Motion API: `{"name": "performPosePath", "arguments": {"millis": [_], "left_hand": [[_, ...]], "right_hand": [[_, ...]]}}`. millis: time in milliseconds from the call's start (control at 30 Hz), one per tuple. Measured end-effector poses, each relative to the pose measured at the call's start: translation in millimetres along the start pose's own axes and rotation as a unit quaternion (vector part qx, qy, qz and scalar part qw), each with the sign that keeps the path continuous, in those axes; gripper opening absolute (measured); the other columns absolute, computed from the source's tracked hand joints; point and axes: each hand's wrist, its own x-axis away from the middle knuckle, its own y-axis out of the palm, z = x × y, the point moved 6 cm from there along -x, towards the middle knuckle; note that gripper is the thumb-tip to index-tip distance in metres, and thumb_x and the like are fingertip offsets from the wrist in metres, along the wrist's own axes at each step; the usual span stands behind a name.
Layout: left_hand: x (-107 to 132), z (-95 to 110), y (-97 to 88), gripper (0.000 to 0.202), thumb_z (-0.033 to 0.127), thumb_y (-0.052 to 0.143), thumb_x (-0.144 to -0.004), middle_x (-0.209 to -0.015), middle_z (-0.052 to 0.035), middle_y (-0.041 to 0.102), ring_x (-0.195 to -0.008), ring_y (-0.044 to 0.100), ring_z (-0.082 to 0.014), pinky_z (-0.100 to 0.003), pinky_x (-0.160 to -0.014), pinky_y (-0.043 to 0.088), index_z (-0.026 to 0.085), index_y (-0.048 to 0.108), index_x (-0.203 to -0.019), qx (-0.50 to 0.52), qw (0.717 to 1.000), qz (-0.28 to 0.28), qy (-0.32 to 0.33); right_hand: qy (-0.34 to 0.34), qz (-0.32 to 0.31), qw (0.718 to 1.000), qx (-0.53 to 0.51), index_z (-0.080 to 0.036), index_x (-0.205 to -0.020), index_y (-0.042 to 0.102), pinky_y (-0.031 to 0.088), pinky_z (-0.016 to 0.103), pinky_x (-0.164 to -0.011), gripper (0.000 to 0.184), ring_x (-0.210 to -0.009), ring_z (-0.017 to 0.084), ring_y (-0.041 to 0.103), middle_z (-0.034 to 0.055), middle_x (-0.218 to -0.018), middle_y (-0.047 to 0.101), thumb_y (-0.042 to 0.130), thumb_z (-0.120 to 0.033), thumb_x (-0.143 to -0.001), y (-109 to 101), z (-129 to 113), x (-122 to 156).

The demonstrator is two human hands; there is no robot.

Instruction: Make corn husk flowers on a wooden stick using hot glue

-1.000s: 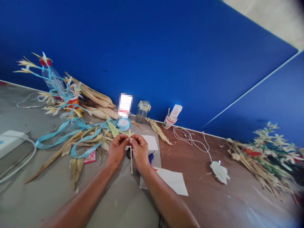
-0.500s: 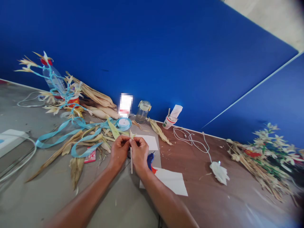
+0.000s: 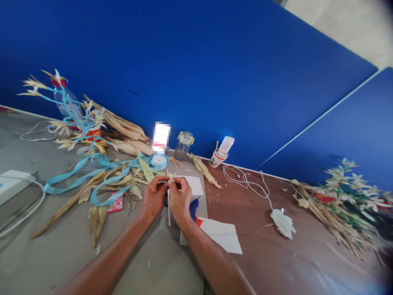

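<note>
My left hand (image 3: pixel 154 197) and my right hand (image 3: pixel 180 198) meet over the table, fingers closed in a pinch around a thin pale stick (image 3: pixel 169 215). The stick hangs down between my hands. At its top, a small piece of pale husk (image 3: pixel 172 176) sticks out above my fingertips; the fingers hide where it joins the stick. Just right of my right hand lies a blue and red glue gun (image 3: pixel 193 208), partly covered by my wrist. White paper (image 3: pixel 219 234) lies under my right forearm, and another white sheet (image 3: pixel 195 185) is behind my right hand.
Left of my hands lie dried corn husks (image 3: pixel 97 223), blue ribbon (image 3: pixel 69 179) and a ribbon spool (image 3: pixel 159 160). A glass jar (image 3: pixel 183 148) and paper cup (image 3: pixel 216 159) stand along the blue partition (image 3: pixel 196 73). White cable (image 3: pixel 245 179) and husk flowers (image 3: pixel 357 182) are at right.
My hands stay together at the stick, with only slight finger movement. The whole view has shifted a little; nothing on the table has visibly been moved.
</note>
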Motion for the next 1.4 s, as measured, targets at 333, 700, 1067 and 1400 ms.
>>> {"name": "performPosePath", "arguments": {"millis": [333, 700, 1067, 1400], "left_hand": [[-4.7, 2.7, -6.1, 0.017, 0.025, 0.067, -0.064, -0.069, 0.0026, 0.060, -0.066, 0.055, -0.0119, -0.026, -0.068, 0.043, 0.017, 0.060, -0.078, 0.068, 0.998, 0.016, 0.008], [-0.1, 5.0, 7.4, 0.012, 0.025, 0.067, -0.068, -0.071, 0.0002, 0.059, -0.067, 0.055, -0.0124, -0.026, -0.068, 0.044, 0.018, 0.061, -0.076, 0.096, 0.992, -0.083, 0.002], [3.7, 7.9, 14.0, 0.016, 0.022, 0.072, -0.066, -0.072, -0.0010, 0.063, -0.070, 0.058, -0.0127, -0.027, -0.072, 0.044, 0.016, 0.063, -0.077, 0.185, 0.975, -0.114, -0.041], [3.1, 6.4, 16.0, 0.014, 0.018, 0.072, -0.066, -0.071, -0.0020, 0.064, -0.069, 0.060, -0.0122, -0.025, -0.073, 0.045, 0.015, 0.064, -0.077, 0.237, 0.956, -0.157, -0.078]], "right_hand": [[0.033, -0.034, 0.992, -0.115, -0.016, -0.074, 0.063, 0.042, 0.025, -0.062, 0.013, -0.062, 0.012, 0.052, -0.0008, -0.066, 0.060, 0.056, -0.026, -0.071, -0.2, -9.9, -2.5], [0.151, -0.101, 0.950, -0.252, -0.016, -0.056, 0.057, 0.034, 0.021, -0.048, 0.017, -0.044, 0.007, 0.040, -0.0061, -0.046, 0.047, 0.064, -0.030, -0.063, 0.8, -12.8, -15.3], [0.173, -0.114, 0.931, -0.301, -0.016, -0.056, 0.056, 0.032, 0.021, -0.047, 0.015, -0.043, 0.006, 0.037, -0.0079, -0.043, 0.044, 0.065, -0.027, -0.061, 1.9, -12.4, -14.3], [0.197, -0.108, 0.926, -0.304, -0.016, -0.053, 0.054, 0.028, 0.020, -0.046, 0.015, -0.042, 0.005, 0.036, -0.0073, -0.043, 0.046, 0.065, -0.024, -0.059, 5.3, -6.2, -13.5]]}}
